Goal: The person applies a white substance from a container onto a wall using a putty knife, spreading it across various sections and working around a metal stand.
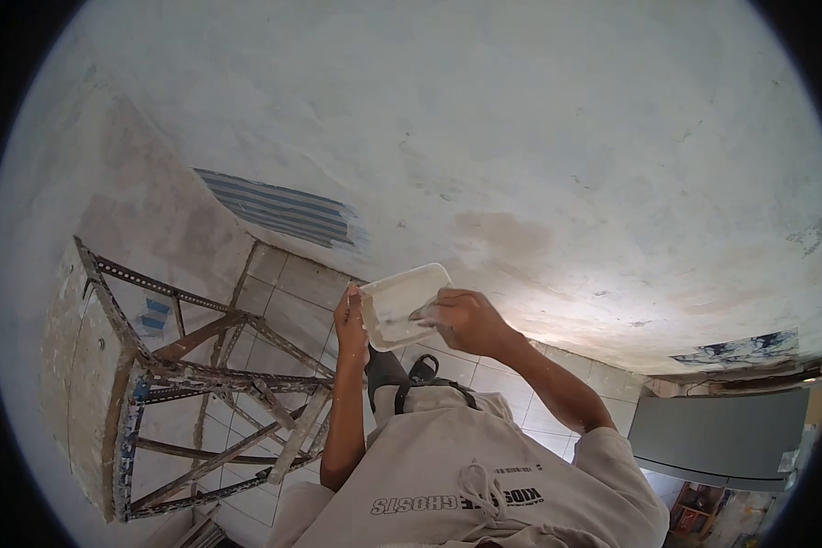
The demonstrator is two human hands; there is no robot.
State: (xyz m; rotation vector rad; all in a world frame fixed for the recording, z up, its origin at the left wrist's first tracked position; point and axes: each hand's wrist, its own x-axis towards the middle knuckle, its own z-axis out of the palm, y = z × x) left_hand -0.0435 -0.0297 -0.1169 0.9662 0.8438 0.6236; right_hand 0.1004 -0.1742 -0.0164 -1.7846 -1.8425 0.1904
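My left hand (pixel 349 321) grips the left edge of a white rectangular plastic tub (pixel 402 301), held at chest height and tilted toward me. My right hand (pixel 466 320) is closed on a small putty knife (pixel 423 314) whose blade reaches into the tub; pale paste smears its inside. Below the hands are my grey hooded sweatshirt (pixel 466 475) and one sandalled foot (pixel 420 370) on the tiled floor.
A large patchy white plastered wall (pixel 521 137) fills the view ahead. A paint-spattered metal angle-iron scaffold frame (pixel 201 384) stands on the tiled floor (pixel 292 292) to the left. A grey panel (pixel 717 434) and clutter sit at the lower right.
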